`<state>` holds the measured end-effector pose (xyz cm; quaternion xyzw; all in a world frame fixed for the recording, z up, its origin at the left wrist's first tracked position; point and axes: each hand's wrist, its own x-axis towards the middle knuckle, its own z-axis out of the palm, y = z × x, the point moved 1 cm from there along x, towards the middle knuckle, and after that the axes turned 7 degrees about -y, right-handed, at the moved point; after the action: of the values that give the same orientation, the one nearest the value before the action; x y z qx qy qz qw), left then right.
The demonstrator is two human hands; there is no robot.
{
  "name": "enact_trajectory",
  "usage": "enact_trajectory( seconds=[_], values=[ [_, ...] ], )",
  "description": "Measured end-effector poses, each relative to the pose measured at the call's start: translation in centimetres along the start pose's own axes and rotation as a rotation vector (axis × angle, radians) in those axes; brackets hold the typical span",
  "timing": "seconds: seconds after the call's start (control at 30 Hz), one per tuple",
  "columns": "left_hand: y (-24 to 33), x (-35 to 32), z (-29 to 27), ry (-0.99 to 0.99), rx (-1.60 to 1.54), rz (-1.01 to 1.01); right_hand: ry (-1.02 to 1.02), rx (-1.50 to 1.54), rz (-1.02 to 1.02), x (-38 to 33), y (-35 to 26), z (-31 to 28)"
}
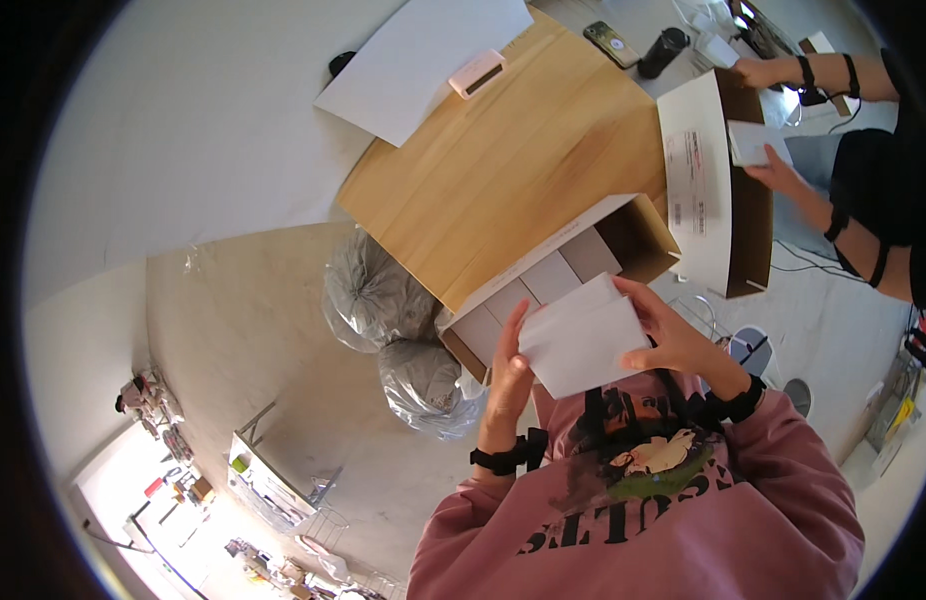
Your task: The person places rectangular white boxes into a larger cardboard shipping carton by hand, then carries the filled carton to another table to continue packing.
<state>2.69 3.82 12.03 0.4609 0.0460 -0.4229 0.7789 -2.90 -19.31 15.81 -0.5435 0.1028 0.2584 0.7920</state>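
The left hand (510,372) and right hand (675,335) clasp opposite sides of a white box (581,342), seemingly to steady it, by the near rim of an open carton (655,240) holding rowed inner boxes (548,276) along the wooden table's near edge.

Head-worn, the wide fisheye camera faces down from close above the hands (673,330) and wooden table (543,130).

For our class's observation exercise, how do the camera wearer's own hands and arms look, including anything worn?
The left hand and right hand are ungloved. A black left wrist strap carries a small dark block; a black right wrist strap matches its colour. The left sleeve and right sleeve are loose, dusty pink, and end near the straps.
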Motion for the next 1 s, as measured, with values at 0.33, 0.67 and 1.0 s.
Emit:
enact_trajectory(
  seconds=[0.33, 0.67, 1.0],
  values=[
    [-1.8, 0.6, 1.1, -0.467, 0.341, -0.379, -0.304, -0.489, 0.229, -0.6, 0.6, -2.0],
    [-6.9, 2.2, 5.9, -0.073, 0.011, -0.315, 0.297, 0.063, 0.044, -2.8, 7.3, -2.2],
    [-9.8, 8.9, 6.3, 0.304, 0.137, 0.033, 0.248, -0.064, 0.146, 6.2, 5.1, -9.5]
  ],
)
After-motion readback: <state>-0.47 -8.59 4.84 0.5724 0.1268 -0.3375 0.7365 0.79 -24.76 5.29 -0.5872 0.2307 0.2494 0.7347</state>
